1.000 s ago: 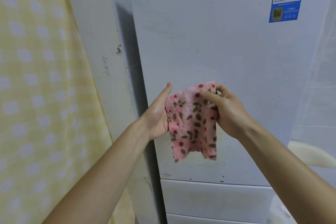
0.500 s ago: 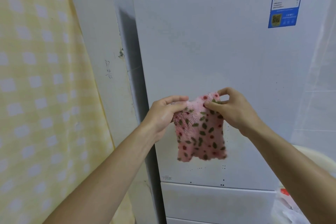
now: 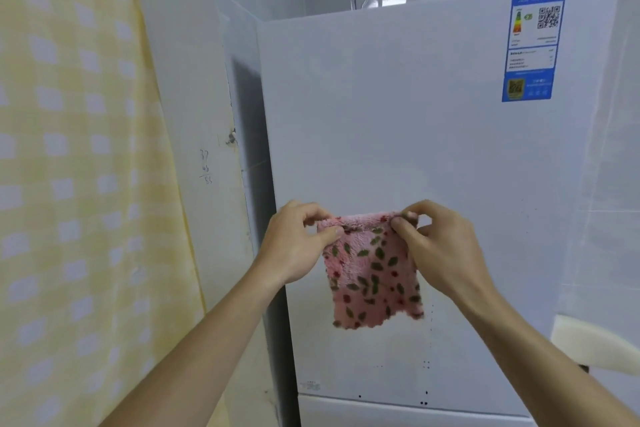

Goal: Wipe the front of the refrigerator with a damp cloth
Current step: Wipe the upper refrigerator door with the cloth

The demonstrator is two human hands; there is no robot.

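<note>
A white refrigerator (image 3: 408, 121) fills the middle and right of the head view, its upper door facing me. A small pink fluffy cloth (image 3: 372, 274) with red flowers and green leaves hangs in front of the door's lower half. My left hand (image 3: 294, 246) pinches the cloth's top left corner and my right hand (image 3: 443, 250) pinches its top right corner, so it hangs spread between them. I cannot tell whether the cloth touches the door. Small dark specks dot the door near its bottom edge.
A blue energy label (image 3: 533, 45) sticks to the door's top right. A yellow checked curtain (image 3: 76, 184) hangs at the left, with a white wall (image 3: 204, 114) between it and the fridge. A lower drawer front (image 3: 398, 412) shows below. A cream-coloured object (image 3: 585, 343) juts in at the right.
Both hands shifted to the cloth's top corners and stretched it flat. My view tilted upward, so the fridge's top edge and the whole label now show.
</note>
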